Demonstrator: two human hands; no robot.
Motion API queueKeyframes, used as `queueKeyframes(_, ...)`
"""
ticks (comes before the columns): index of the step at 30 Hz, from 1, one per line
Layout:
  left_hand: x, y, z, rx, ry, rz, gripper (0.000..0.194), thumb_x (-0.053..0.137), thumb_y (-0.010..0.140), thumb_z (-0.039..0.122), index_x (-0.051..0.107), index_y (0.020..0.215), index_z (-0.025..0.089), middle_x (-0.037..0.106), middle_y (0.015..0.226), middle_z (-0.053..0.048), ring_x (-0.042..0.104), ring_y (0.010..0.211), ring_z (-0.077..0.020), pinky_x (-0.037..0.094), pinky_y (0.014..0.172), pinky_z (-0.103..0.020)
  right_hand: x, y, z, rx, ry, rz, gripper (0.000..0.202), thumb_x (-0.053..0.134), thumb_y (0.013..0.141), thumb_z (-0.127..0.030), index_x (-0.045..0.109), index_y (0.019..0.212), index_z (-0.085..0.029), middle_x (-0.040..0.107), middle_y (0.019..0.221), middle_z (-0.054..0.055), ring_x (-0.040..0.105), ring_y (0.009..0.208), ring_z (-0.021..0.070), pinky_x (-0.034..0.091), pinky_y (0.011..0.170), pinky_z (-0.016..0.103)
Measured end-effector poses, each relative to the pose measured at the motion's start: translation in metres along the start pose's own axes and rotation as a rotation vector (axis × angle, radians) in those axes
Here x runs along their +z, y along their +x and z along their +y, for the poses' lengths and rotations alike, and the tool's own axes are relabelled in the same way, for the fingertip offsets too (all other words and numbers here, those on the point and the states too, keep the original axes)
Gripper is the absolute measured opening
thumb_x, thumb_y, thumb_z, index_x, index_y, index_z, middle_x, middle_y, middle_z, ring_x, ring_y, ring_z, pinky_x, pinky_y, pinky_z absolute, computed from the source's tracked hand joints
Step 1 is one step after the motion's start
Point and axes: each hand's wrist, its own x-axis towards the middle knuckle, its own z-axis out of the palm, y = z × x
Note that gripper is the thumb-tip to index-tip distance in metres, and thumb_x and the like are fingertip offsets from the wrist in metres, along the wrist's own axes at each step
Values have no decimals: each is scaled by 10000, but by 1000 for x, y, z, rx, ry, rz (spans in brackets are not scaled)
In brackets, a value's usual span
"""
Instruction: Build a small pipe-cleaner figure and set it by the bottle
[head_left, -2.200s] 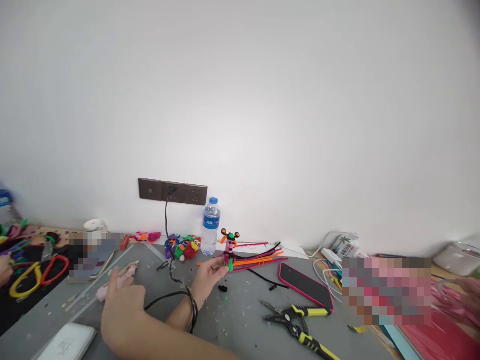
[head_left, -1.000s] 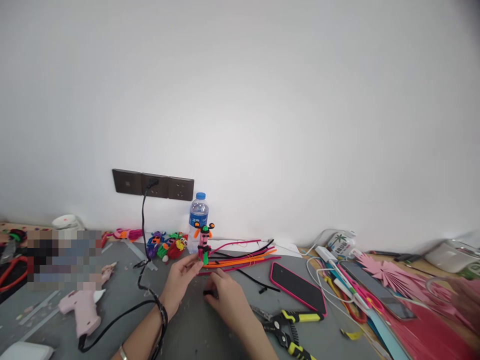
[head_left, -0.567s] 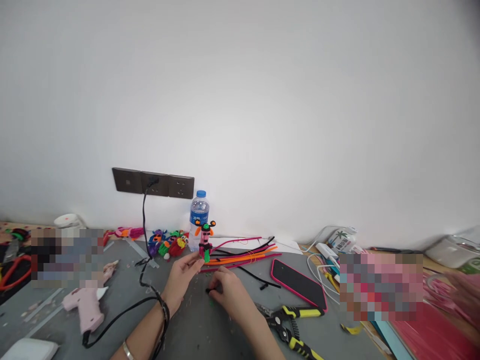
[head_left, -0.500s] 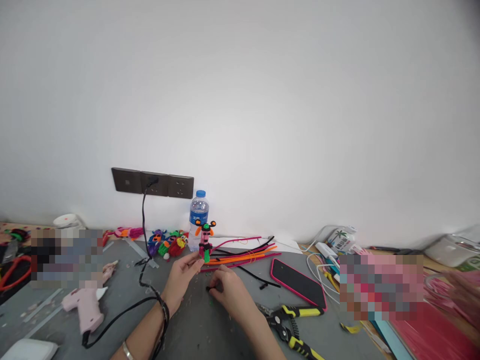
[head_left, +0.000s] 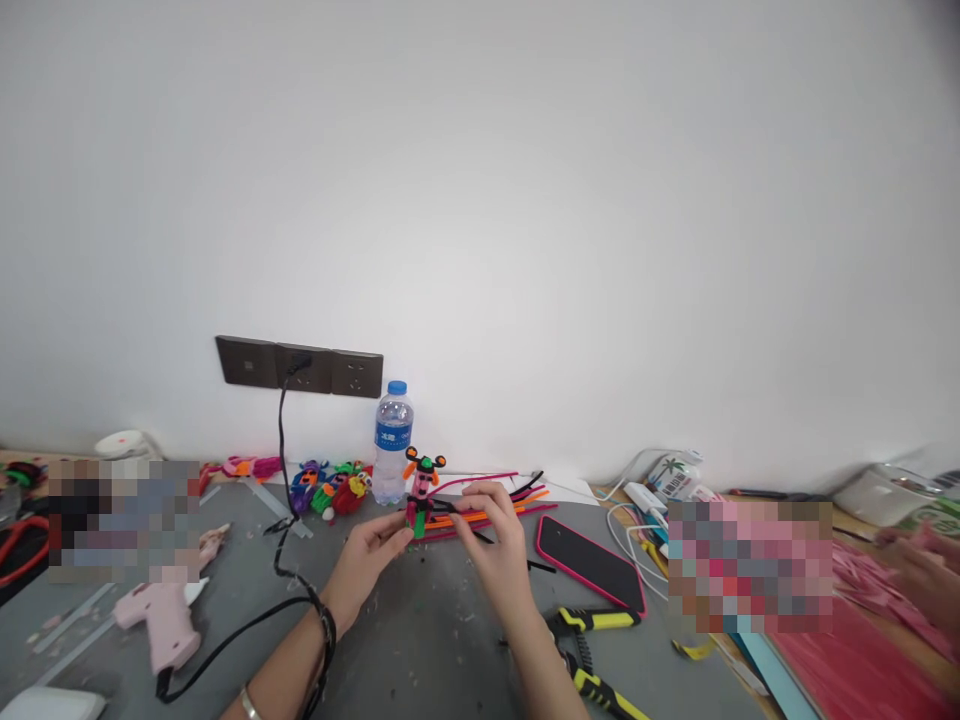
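Upright in front of the water bottle is a small pipe-cleaner figure (head_left: 424,484), pink with black bands, orange sides, green legs and a black-and-orange top. My left hand (head_left: 365,560) pinches it low down, near the green part. My right hand (head_left: 496,548) is closed at the fingertips on a short black pipe-cleaner piece (head_left: 442,507), held at the figure's right side. Whether the piece touches the figure I cannot tell. Behind my right hand lie orange, magenta and black pipe cleaners (head_left: 536,502), partly hidden by it.
A pink glue gun (head_left: 166,625) lies left, its black cord (head_left: 281,440) running past my left arm. On the right are a phone (head_left: 589,565) and yellow-black pliers (head_left: 600,620). Several yarn-like figures (head_left: 330,488) sit beside the water bottle (head_left: 393,445). Another person's hand (head_left: 926,565) shows far right.
My right hand has risen from the tabletop to the figure's side, bringing the short black piece. The figure has shifted slightly right and down in view, still in my left hand.
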Motion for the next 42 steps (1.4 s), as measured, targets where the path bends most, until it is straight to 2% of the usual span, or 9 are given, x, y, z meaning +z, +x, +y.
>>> queueKeyframes(4, 1, -2, 4, 23, 25, -59, 480, 721, 690, 500, 754, 1042, 175, 731, 849, -77, 553, 710, -184, 453, 680, -258, 8, -6, -5, -52, -91, -55, 66, 596, 847, -181, 638, 863, -229, 579, 1009, 72, 531, 1011, 245, 414, 857, 392)
queueKeyframes(11, 4, -4, 11, 60, 32, -143, 484, 694, 726, 504, 743, 1067, 163, 725, 794, -75, 597, 814, -226, 476, 766, -290, 12, -10, -2, -200, -176, -18, 98, 600, 854, -157, 635, 897, -238, 566, 1061, 81, 528, 1039, 253, 421, 861, 421)
queueKeyframes(19, 4, -5, 8, 76, 8, -152, 461, 717, 715, 484, 752, 1045, 164, 713, 748, -62, 608, 843, -231, 479, 808, -299, 13, -9, -3, -233, -208, 21, 121, 624, 827, -130, 642, 879, -237, 594, 1030, 73, 553, 1009, 247, 449, 828, 396)
queueKeyframes(25, 5, -4, 10, 77, -7, -162, 446, 723, 710, 477, 758, 1022, 161, 724, 755, -63, 616, 866, -238, 480, 822, -305, 14, -9, -3, -223, -191, 5, 112, 627, 834, -136, 633, 880, -238, 594, 1044, 73, 554, 1012, 250, 436, 840, 410)
queueKeyframes(31, 4, -3, 7, 53, -5, -99, 476, 736, 680, 502, 755, 1015, 165, 756, 900, -90, 634, 887, -245, 499, 805, -305, 13, -9, 1, -204, -154, 1, 349, 654, 829, -187, 530, 1153, -230, 607, 1082, 96, 558, 1034, 257, 450, 854, 412)
queueKeyframes(37, 2, 0, 1, 46, -21, -91, 510, 724, 699, 500, 723, 1078, 160, 742, 1038, -114, 646, 946, -254, 504, 833, -317, 12, -9, -2, -223, -199, 29, 121, 624, 848, -173, 617, 949, -239, 598, 1042, 79, 560, 1008, 247, 448, 837, 403)
queueKeyframes(42, 3, -1, 0, 69, -28, -127, 498, 730, 696, 495, 726, 1073, 170, 737, 1064, -110, 643, 986, -269, 500, 865, -338, 15, -10, -3, -246, -212, 49, 102, 621, 848, -163, 644, 907, -243, 596, 1029, 74, 561, 990, 243, 443, 819, 403)
